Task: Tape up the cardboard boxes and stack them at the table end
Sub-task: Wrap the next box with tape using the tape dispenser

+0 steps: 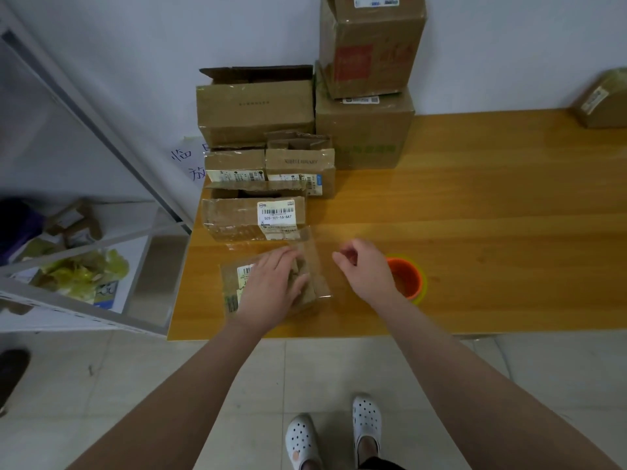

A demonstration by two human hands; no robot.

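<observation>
A small flat cardboard box (234, 290) with a white label lies near the table's front edge. My left hand (271, 286) rests on top of it, fingers spread and pressing down. A strip of clear tape (317, 266) shines across the box's right part and sticks out past its edge. Just right of that strip is my right hand (363, 266), fingers curled with thumb against fingertips, apparently pinching the tape. An orange tape roll (407, 279) stands on the table behind that hand. Several taped and open boxes (254, 110) are piled at the table's left end against the wall.
The wooden table (492, 215) runs off to the right, with one more box (600, 100) at its far right. A metal shelf (101, 300) holding bags and packets stands to the left. A tall stack of boxes (366, 123) leans by the wall.
</observation>
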